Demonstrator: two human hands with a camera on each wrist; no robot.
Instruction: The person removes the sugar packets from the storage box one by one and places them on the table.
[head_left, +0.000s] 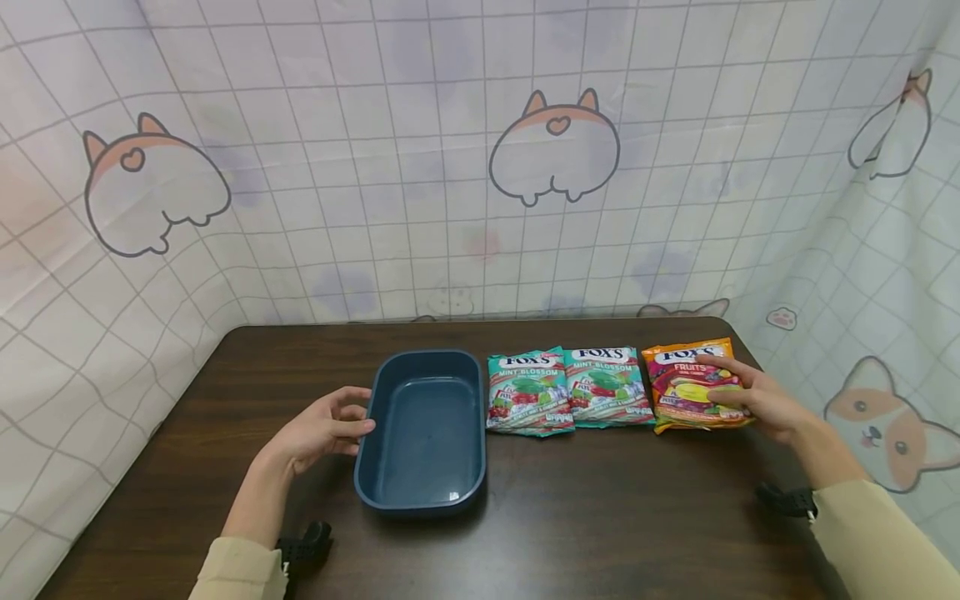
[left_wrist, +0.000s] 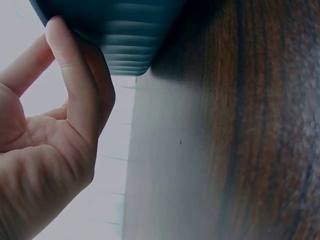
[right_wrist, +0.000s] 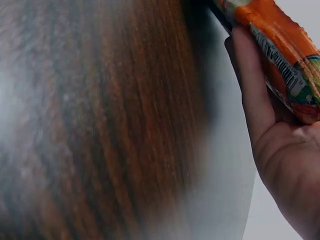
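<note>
Orange candy bag [head_left: 693,385] under right hand [head_left: 757,400]

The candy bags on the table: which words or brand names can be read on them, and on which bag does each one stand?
"FOX'S" and "MINT BLOSSOM": left green bag.
"FOX'S" and "MINT BLOSSOM": middle green bag.
"FOX'S" and "FRUITS": orange bag, gripped by the right hand.
Smaller print on all three bags: too small to read.
Print on the orange bag's edge in the right wrist view: blurred.
Blue tub, touched by the left hand: no text.
</note>
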